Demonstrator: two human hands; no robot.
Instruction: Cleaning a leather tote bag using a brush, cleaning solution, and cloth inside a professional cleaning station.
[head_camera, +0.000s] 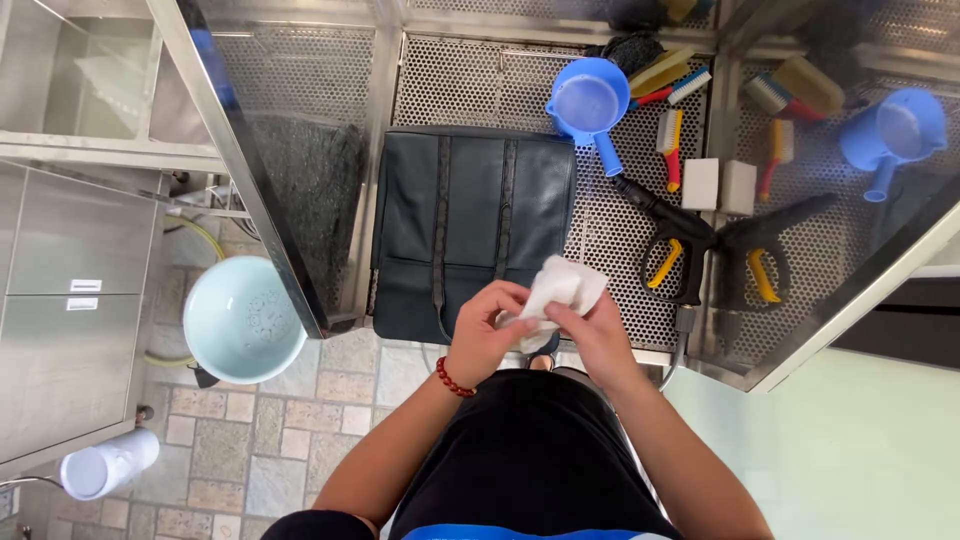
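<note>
Both hands meet over the near edge of a perforated steel work surface (620, 230). My left hand (486, 333), with a red bead bracelet at the wrist, and my right hand (597, 335) hold a crumpled white cloth (560, 288) between them. Just beyond the cloth a dark flat bag (470, 215) with two straps lies on the surface.
A blue scoop (588, 103), several brushes (670, 145), two white blocks (718, 184) and a black-and-yellow spray gun (672, 245) lie right of the bag, mirrored in a shiny side panel. A pale blue basin (240, 320) and a white canister (108, 464) stand on the tiled floor at left.
</note>
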